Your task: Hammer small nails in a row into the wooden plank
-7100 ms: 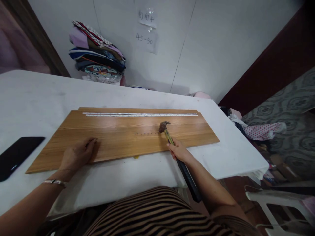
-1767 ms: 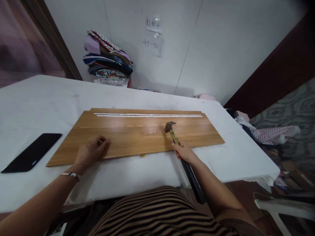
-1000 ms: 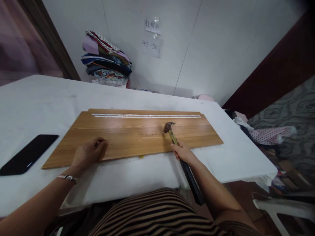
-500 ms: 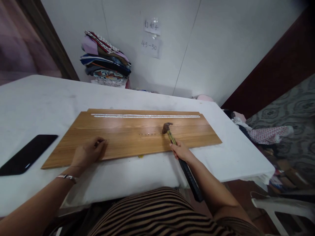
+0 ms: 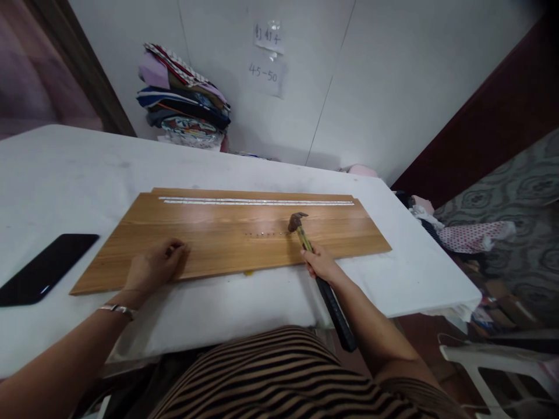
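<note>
A long wooden board (image 5: 218,244) lies on the white table (image 5: 65,174). A short row of small nails (image 5: 266,234) sits in its middle, and a pale strip (image 5: 257,202) runs along its far edge. My right hand (image 5: 321,265) is closed round a claw hammer (image 5: 299,224), whose head hovers just right of the nail row. My left hand (image 5: 152,267) rests on the board's near left part with fingers curled, pressing down; whether anything is in it is hidden. A bracelet is on my left wrist.
A black phone (image 5: 41,276) lies on the table at the left. Folded fabrics (image 5: 183,105) are stacked against the wall behind. Paper notes (image 5: 266,55) hang on the wall. A white plastic chair (image 5: 502,361) and scattered cloth (image 5: 471,233) are at the right, off the table.
The hammer head bobs slightly up and down beside the nail row. My left hand stays on the board. The view has shifted a little.
</note>
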The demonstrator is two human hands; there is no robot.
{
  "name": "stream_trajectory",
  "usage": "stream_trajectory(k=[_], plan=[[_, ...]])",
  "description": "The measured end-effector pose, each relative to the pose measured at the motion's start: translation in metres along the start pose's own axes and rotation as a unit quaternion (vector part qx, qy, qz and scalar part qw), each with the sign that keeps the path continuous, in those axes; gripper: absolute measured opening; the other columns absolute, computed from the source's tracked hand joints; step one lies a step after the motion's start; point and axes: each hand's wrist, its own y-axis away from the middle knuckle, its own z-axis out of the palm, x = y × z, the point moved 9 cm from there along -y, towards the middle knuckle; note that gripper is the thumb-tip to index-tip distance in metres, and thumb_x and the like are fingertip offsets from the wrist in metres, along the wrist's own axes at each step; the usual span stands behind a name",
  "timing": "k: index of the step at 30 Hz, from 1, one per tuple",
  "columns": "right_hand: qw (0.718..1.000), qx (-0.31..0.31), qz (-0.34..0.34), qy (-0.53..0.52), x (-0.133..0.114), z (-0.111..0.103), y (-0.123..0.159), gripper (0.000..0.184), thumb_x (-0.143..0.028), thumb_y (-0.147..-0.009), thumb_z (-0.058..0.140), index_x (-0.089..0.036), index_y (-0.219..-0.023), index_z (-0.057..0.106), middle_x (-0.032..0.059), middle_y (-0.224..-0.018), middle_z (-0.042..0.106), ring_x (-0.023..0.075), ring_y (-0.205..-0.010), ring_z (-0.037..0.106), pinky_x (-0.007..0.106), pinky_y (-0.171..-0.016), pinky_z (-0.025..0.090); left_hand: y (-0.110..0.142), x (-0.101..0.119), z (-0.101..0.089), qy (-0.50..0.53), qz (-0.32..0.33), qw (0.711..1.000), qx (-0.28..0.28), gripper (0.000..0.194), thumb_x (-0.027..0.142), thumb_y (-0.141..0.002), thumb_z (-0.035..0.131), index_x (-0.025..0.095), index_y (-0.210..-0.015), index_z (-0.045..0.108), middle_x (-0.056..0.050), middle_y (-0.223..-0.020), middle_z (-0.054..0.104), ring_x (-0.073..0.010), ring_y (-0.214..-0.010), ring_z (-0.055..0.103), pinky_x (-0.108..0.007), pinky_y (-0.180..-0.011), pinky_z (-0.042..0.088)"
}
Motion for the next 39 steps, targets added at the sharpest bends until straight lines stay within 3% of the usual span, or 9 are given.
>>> stream_trajectory(k=[39], plan=[[1.000,0.001,0.013,0.017,0.0035,0.0001,0.0038,0.018,-0.033,-0.084,0.054,-0.025,-0.080,0.038,-0.0127,-0.040,0.040,0.0091,-0.029,0.035,0.020,-0.030,0.028,-0.0010,0.0001,0.0009,0.011,0.003,1.000,0.001,0.037,0.049,-0.089,0.045,0.021,-0.098,0.067,-0.007,-0.095,0.074,-0.0221,-0.085,0.067,-0.029,-0.068,0.043]])
